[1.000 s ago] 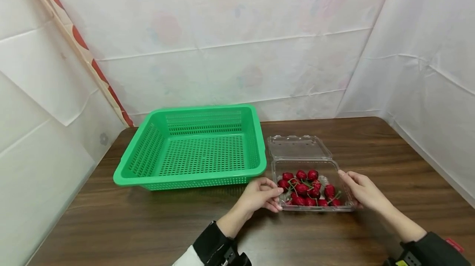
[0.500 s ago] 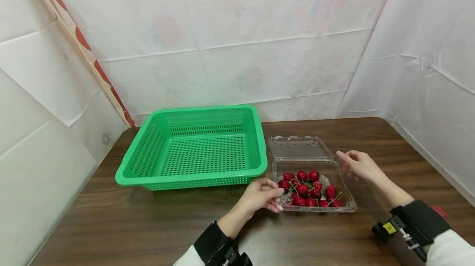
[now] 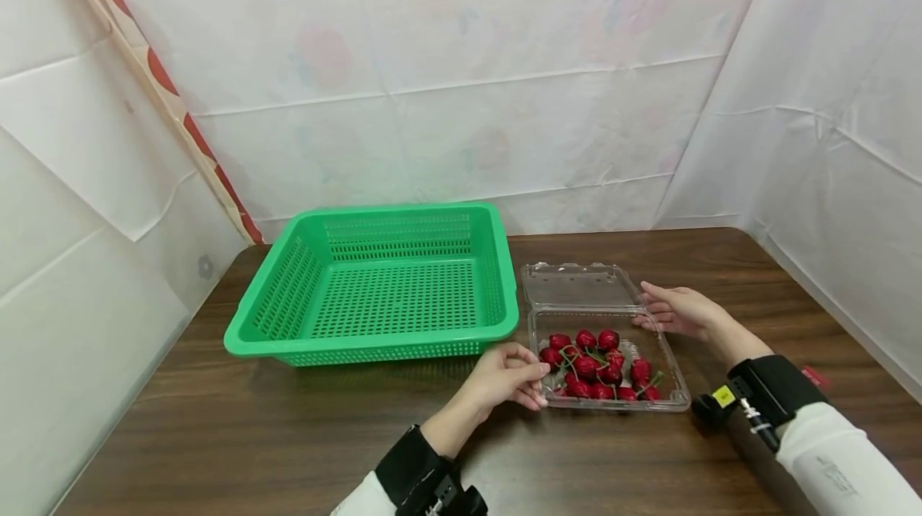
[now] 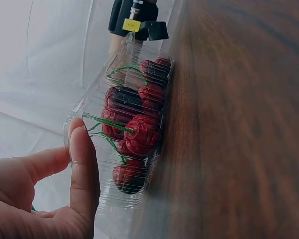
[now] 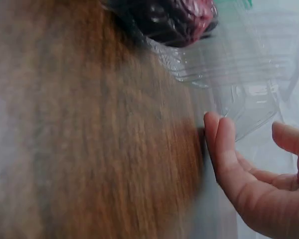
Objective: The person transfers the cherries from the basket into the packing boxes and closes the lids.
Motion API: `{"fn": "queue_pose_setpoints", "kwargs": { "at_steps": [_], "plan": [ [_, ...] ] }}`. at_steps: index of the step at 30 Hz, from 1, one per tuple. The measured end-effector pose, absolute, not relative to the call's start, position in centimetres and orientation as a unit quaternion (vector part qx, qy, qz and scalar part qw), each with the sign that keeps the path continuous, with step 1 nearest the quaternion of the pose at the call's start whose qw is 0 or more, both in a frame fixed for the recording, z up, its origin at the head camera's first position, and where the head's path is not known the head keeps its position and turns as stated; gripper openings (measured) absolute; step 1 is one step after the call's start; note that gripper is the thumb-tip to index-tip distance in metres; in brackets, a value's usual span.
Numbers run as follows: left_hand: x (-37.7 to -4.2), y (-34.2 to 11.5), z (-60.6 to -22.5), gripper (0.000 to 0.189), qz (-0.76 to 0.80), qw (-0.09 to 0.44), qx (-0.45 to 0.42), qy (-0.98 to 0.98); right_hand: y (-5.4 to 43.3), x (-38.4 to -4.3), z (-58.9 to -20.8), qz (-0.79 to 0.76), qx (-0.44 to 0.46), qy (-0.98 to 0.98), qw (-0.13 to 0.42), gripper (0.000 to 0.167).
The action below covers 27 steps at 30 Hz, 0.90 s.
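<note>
A clear plastic clamshell box [image 3: 670,360] holds several red cherries [image 3: 594,364] with green stems; its lid [image 3: 579,286] lies open flat behind it. My left hand [image 3: 535,385] grips the box's front left corner, thumb on the rim and fingers against the wall. In the left wrist view the fingers [image 4: 82,164] press the ribbed wall beside the cherries [image 4: 137,132]. My right hand [image 3: 651,304] reaches the box's far right corner by the hinge, fingers fairly straight. The right wrist view has its fingertips [image 5: 220,144] at the clear plastic edge [image 5: 239,84], thumb apart.
A green perforated basket [image 3: 288,292], with nothing in it, stands just left of the box on the dark wooden table [image 3: 252,436]. White sheeting walls the table at the back and both sides.
My right hand left the box's front right corner and moved back to the far right corner by the hinge. The left hand and the box stayed put.
</note>
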<state>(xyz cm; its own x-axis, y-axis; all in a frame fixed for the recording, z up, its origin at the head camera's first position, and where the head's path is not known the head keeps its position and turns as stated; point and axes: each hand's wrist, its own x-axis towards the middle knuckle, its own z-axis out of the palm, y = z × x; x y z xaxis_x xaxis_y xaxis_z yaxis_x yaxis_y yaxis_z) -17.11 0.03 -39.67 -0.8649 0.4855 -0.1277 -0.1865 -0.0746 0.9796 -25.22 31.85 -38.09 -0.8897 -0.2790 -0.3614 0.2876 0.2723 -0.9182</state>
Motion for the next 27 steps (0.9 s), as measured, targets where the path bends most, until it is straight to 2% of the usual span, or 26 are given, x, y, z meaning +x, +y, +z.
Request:
{"fn": "queue_pose_setpoints", "kwargs": {
  "at_steps": [8,15,27],
  "plan": [
    [-16.8,0.0,-39.1,0.013,0.727,0.227,0.106,0.640,31.9,-26.7,-39.2,-0.655,0.004,0.709,0.262,0.070],
    [-16.8,0.1,-39.1,0.013,0.728,0.227,0.105,0.639,31.8,-27.4,-39.5,-0.660,-0.029,0.699,0.272,0.069],
    [-16.9,0.1,-39.2,0.011,0.727,0.228,0.108,0.638,31.5,-27.8,-39.0,-0.634,-0.082,0.729,0.245,0.061]
  ]
}}
